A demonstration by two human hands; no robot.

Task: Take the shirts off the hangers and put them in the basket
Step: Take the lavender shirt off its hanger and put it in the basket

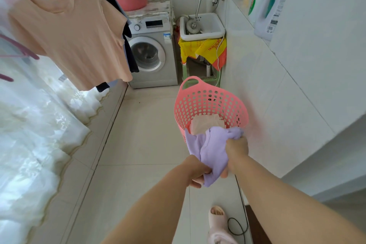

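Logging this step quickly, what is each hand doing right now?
Left hand: closed, holding the purple shirt by its lower edge.
Right hand: closed, holding the same shirt bunched, at the pink basket rim.

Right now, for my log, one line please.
left hand grips purple shirt | right hand grips it | at basket rim | peach shirt hung

both hands [200,172] [236,149] grip a lilac shirt [212,150] over the pink basket [210,103].
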